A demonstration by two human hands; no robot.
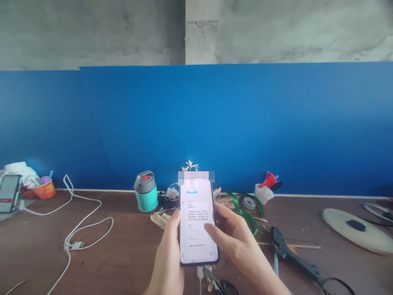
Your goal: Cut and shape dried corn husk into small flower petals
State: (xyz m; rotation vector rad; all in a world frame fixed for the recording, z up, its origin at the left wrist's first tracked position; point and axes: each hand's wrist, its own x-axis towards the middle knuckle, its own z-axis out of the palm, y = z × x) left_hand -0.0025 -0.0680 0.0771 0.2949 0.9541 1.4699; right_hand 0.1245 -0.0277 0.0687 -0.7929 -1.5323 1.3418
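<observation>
A smartphone (196, 223) with a lit white screen of text stands upright over the brown table (129, 250). My left hand (167, 258) grips its left edge from below, thumb along the side. My right hand (236, 241) wraps the phone's right edge, its thumb resting across the screen. A white cable plugs into the phone's bottom. Under my hands lie scissors (219, 282) and pale straw strips (161, 219).
A teal flask (146, 191) stands behind the phone. Green ribbon (245, 213) and a tape roll (248, 202) lie to the right, then a black glue gun (288, 252) and a round disc (357, 229). A white cable (80, 229), another phone (9, 192) and an orange cup (44, 188) sit left. A blue panel (233, 127) backs the table.
</observation>
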